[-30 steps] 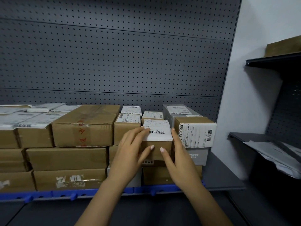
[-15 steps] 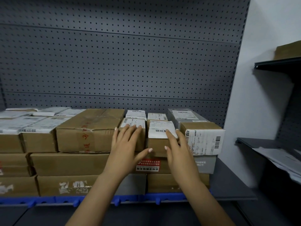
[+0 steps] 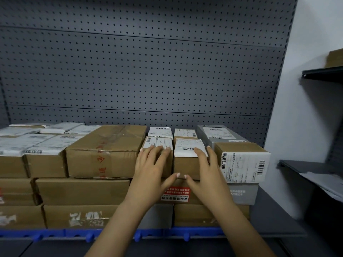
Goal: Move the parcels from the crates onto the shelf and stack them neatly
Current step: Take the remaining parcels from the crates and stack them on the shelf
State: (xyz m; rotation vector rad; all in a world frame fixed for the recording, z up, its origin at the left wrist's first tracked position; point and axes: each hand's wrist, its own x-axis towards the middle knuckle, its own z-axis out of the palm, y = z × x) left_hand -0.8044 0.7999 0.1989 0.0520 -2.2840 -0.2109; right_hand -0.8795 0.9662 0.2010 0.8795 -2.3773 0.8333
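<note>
Parcels (image 3: 83, 190) sit stacked three high on the shelf (image 3: 269, 216), and the small box (image 3: 185, 166) in the top row serves as our landmark. Our right hand (image 3: 206, 173) lies on it, fingers (image 3: 200, 156) straight and slightly spread over its label and right edge, thumb against its lower front. Just left of that box, our left hand (image 3: 150, 171) rests flat on the neighbouring box (image 3: 157, 142), fingers (image 3: 157, 152) straight and close together, thumb reaching toward the landmark's base.

Both forearms reach forward; left grip (image 3: 150, 171) and right grip (image 3: 207, 175) lie flat, fingers (image 3: 199, 154) straight, thumbs nearly touching.
</note>
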